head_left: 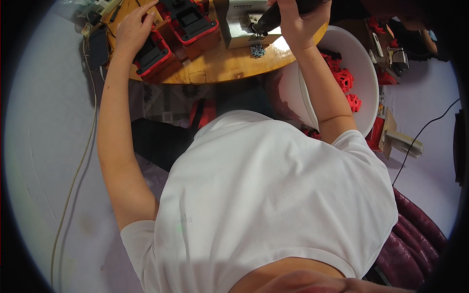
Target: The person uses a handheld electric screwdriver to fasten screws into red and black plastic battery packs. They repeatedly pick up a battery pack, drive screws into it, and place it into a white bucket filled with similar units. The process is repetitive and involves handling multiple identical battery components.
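Note:
At the far left of the table, my left hand (pixel 133 28) lies with fingers stretched out by the edge of a red and black molded case part (pixel 153 54). A second red and black case part (pixel 191 23) sits to its right. My right hand (pixel 299 22) is wrapped round a black power screwdriver (pixel 271 20), partly cut off by the upper edge. The tool's tip points down at the front of a silver metal box (pixel 239 35), which looks like a screw feeder. Just before that box lies a small cluster of bluish metal bits (pixel 257 51), too small to name.
The wooden table (pixel 220 68) has a curved near edge. Below my right forearm stands a white tub (pixel 373 93) with several red plastic parts (pixel 343 79). A cable (pixel 78 171) runs down the left side. Another person's arm (pixel 429 43) shows at upper right, near small items.

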A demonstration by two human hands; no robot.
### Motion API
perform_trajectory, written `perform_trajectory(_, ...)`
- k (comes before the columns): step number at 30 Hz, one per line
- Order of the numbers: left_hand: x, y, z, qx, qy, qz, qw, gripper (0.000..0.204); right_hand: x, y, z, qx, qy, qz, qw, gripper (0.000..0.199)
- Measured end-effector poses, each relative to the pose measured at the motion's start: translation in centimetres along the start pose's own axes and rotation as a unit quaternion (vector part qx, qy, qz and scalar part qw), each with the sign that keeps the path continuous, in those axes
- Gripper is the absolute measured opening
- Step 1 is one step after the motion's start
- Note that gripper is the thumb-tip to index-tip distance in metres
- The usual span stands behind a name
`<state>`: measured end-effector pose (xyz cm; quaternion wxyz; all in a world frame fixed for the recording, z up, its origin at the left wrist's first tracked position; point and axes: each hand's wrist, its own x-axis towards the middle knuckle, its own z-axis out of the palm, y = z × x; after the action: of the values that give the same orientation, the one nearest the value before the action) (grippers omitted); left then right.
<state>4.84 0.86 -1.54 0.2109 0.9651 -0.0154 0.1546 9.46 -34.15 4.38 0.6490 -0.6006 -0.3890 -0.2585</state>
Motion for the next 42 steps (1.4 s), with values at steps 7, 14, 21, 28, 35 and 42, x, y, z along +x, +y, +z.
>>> perform_trajectory(7, 0.1, -0.3, 0.2, 0.007, 0.011, 0.016, 1.000, 0.037, -0.3, -0.1, 0.7, 0.034, 0.018, -0.011, 0.999, 0.035)
perform_trajectory(14, 0.0, -0.5, 0.2, -0.004, 0.006, 0.014, 1.000, 0.037, 1.3, -1.2, 0.5, 0.050, 0.036, 0.012, 0.998, 0.035)
perform_trajectory(21, -0.1, -0.2, 0.2, -0.004, 0.014, 0.014, 1.000, 0.037, 0.9, -0.6, 0.7, 0.043, 0.028, -0.024, 0.998, 0.037)
perform_trajectory(28, 0.1, -0.6, 0.5, 0.006, 0.022, 0.027, 0.999, 0.037, 0.4, -0.7, 0.5, 0.056, 0.036, 0.061, 0.996, 0.037)
perform_trajectory(35, 0.0, -0.3, 0.4, -0.005, 0.013, 0.013, 1.000, 0.037, 1.3, -1.8, 0.2, -0.006, 0.032, 0.015, 0.999, 0.035)
perform_trajectory(42, 0.0, -0.2, 0.2, 0.004, 0.017, 0.018, 1.000, 0.037, 0.5, -0.5, 0.5, 0.037, 0.040, 0.020, 0.998, 0.037)
